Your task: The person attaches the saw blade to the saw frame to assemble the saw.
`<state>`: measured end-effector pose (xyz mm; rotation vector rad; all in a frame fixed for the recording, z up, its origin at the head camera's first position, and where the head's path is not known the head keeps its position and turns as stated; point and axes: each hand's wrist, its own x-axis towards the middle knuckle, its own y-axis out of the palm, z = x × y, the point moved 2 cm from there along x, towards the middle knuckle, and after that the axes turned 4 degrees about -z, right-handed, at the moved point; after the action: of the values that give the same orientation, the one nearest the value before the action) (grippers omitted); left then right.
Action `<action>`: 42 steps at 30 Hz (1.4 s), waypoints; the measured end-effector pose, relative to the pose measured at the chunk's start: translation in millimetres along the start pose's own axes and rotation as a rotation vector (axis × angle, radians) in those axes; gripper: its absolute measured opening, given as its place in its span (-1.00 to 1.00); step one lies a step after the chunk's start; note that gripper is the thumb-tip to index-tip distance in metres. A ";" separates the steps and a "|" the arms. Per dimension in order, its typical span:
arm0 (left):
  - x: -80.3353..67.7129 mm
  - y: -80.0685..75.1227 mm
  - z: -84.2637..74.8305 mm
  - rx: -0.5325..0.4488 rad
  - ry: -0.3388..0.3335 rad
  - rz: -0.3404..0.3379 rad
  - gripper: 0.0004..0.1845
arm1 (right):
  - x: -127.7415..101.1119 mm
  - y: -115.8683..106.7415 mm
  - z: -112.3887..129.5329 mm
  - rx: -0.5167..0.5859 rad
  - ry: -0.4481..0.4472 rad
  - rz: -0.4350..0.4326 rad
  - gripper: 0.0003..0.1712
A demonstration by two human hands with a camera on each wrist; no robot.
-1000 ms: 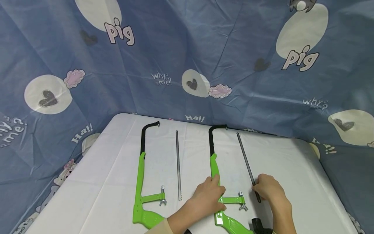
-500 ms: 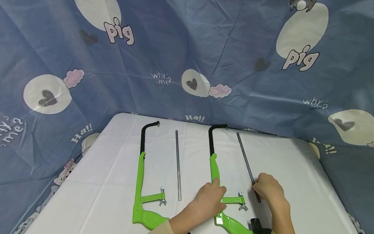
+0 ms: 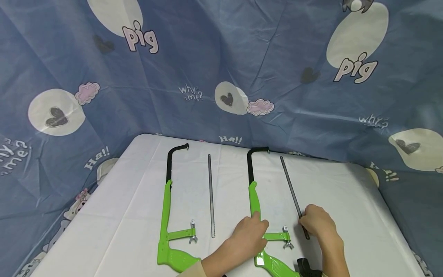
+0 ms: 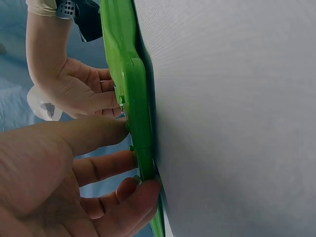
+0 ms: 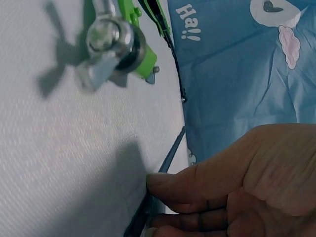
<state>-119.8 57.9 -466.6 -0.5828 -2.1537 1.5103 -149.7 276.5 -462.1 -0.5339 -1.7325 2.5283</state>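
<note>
My left hand holds the green grip section of a hacksaw frame lying on the white cloth. In the left wrist view, the thumb and fingers lie against the green frame from both sides. My right hand pinches a dark hacksaw blade near its lower end, to the right of that frame. The blade lies slantwise, its far end pointing to the back edge. In the right wrist view, the thumb is on the blade. A wing nut is on the frame's short arm.
Farther left lies a second green and black hacksaw frame, with another blade beside it. The white-covered table meets a blue printed cloth at its back and sides. A black object is at my right wrist.
My left hand has shifted slightly along the frame. The right hand stays on the blade, and frames and blades lie where they were.
</note>
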 end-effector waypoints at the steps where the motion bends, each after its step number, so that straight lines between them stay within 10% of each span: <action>1: 0.0 0.4 0.0 0.006 0.000 0.000 -0.74 | 0.0 0.2 0.4 0.003 0.001 -0.004 -0.90; 42: 0.4 2.6 3.5 0.012 0.022 0.004 -0.56 | 2.2 0.2 1.5 0.054 -0.062 0.026 -0.85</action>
<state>-121.9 56.3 -470.1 -0.5969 -2.1264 1.5112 -152.1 275.6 -462.4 -0.4832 -1.6817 2.6283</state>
